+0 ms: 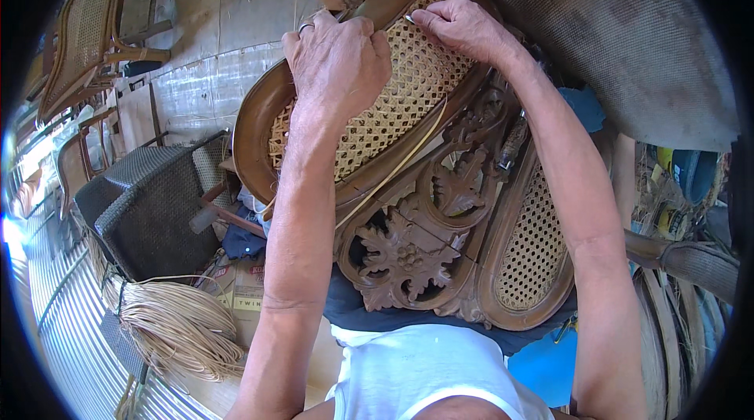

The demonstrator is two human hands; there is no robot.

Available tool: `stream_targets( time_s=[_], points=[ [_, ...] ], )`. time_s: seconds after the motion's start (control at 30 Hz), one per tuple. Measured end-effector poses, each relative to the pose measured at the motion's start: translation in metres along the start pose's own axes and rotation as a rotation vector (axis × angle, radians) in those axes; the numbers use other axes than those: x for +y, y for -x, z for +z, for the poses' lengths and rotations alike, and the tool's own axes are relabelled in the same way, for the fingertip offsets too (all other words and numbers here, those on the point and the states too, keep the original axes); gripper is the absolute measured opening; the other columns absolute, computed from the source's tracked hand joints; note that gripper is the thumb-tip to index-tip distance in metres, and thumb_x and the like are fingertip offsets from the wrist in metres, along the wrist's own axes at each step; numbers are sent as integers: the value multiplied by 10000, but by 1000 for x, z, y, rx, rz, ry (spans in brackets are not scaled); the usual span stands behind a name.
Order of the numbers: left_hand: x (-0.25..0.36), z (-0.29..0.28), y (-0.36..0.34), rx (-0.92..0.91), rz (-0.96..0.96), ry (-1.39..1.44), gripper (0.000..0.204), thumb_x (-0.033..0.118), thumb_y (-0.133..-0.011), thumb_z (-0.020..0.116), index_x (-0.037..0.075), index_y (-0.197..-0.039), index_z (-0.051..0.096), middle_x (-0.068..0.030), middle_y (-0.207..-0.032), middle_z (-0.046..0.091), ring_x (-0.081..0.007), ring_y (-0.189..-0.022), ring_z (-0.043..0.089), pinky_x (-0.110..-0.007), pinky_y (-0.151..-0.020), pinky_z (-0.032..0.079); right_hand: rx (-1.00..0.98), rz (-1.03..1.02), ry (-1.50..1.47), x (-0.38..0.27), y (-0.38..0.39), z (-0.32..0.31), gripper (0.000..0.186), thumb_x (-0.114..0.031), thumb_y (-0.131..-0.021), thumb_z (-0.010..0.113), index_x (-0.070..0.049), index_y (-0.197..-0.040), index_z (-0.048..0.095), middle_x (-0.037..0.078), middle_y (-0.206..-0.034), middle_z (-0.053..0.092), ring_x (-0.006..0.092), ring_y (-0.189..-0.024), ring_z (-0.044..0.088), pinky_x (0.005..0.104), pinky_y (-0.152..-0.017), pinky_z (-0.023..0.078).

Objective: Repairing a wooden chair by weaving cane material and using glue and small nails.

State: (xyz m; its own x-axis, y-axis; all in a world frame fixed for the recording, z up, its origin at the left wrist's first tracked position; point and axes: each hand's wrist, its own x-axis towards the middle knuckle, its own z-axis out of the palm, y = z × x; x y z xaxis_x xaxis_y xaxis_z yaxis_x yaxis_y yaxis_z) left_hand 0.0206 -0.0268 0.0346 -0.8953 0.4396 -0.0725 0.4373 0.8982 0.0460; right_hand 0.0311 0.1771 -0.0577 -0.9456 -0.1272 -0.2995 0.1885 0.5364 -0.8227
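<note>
A carved brown wooden chair frame (250,110) lies tilted in front of me, with woven cane (393,102) filling its long rounded panel. My left hand (342,58) is closed at the panel's upper edge, its knuckles up and a dark ring on one finger. Its fingertips are hidden, so what it grips does not show. Farther right, my right hand (463,27) pinches thumb and finger together low over the cane; a small pale bit shows at the tips, too small to name. A loose cane strand (400,165) trails across the lower rim.
A coil of cane strands (177,330) lies at lower left beside a dark woven chair (157,212). Another cane-backed chair (82,39) stands far left. A second cane panel (534,243) and carved leaves (404,255) are nearest me. Grey woven material (620,43) fills the upper right.
</note>
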Motion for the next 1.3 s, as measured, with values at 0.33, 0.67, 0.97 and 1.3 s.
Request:
stream_targets(
  time_s=[0.33,0.67,0.97,1.3],
  points=[
    [0,-2,-4,-77,-24,56,347,387,-943,573,95,-987,755,-211,-928,696,-377,-979,651,-508,-897,416,1,-7,46,-1,-8,1,471,-429,-1014,568,-1,-845,671,54,-646,606,153,-622,542,351,-636,477],
    [5,-17,-10,-206,-109,169,383,396,-925,568,70,-994,754,-196,-1017,715,-376,-1023,652,-510,-917,419,-57,155,305,-34,-8,-5,441,-442,-992,566,-32,-978,727,158,-850,711,298,-831,682,411,-802,531],
    [4,-5,-9,-125,-57,118,400,373,-950,510,72,-1114,716,-227,-1086,697,-368,-1067,657,-533,-967,404,102,187,544,-64,30,4,316,-286,-1001,552,-49,-1128,717,189,-1122,720,370,-1071,688,467,-942,549],
    [34,-59,25,-87,77,237,405,333,-1006,534,-11,-1180,659,-292,-1215,641,-417,-1213,587,-474,-1018,455,187,485,-318,-41,350,33,286,-271,-1052,500,-5,-1061,604,149,-739,635,246,-682,649,406,-644,491]
  ],
)
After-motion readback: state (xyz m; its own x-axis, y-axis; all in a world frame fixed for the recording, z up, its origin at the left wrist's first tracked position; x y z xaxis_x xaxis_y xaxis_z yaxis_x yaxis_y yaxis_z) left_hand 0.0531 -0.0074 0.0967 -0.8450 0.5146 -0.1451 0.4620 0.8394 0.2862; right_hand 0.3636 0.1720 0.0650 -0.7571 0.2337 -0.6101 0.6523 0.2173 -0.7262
